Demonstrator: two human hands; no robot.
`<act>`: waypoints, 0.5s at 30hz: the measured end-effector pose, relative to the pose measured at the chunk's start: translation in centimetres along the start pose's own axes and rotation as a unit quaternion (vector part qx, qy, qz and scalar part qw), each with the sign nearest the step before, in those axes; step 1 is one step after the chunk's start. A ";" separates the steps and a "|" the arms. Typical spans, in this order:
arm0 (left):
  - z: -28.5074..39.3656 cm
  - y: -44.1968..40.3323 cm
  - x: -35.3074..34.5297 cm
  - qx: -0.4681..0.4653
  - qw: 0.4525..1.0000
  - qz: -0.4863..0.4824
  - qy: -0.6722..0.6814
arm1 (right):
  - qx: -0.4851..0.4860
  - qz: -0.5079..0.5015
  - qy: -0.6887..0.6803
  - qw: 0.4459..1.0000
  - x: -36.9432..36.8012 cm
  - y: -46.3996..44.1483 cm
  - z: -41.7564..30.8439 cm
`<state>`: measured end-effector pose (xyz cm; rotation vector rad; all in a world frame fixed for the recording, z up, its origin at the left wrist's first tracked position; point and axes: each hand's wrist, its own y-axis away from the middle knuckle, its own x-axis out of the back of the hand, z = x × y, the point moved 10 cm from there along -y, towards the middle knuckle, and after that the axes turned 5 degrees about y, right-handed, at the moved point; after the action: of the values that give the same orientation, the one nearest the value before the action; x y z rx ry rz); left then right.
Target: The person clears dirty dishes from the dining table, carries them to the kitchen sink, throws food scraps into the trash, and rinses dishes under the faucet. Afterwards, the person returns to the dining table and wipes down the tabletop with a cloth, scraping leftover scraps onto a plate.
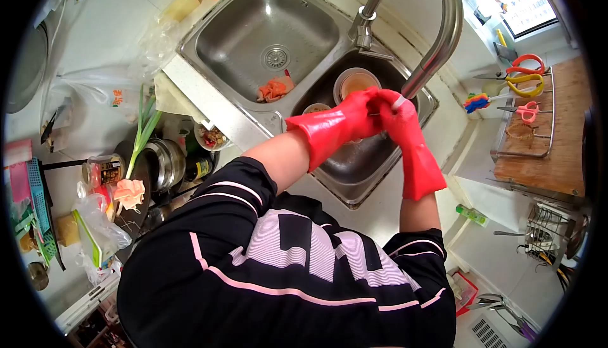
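Note:
Both hands wear long red rubber gloves and meet over the right basin of the steel sink, just below the faucet spout. My left hand is closed, its fingers curled inward against the other glove. My right hand is closed too, bent downward next to the spout's end. A thin dark edge shows between the gloves, but what they hold is hidden. Behind the gloves, a round bowl with orange-brown contents sits in the basin. A smaller round container is partly hidden by the left glove.
The left basin holds a crumpled orange cloth. Left of the sink are a bowl of scraps, green onions and metal pots. Scissors hang by a wooden board at right. A green bottle lies below.

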<state>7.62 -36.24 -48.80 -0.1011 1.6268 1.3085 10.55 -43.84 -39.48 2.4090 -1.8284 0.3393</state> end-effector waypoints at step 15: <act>11.8 10.1 5.1 -0.219 0.911 0.116 -0.329 | 0.039 -0.093 0.353 0.930 2.6 -13.6 -2.0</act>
<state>6.51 -20.50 -44.43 0.2500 0.7745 1.6469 24.04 -42.12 -36.19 2.0674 -1.2693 1.1002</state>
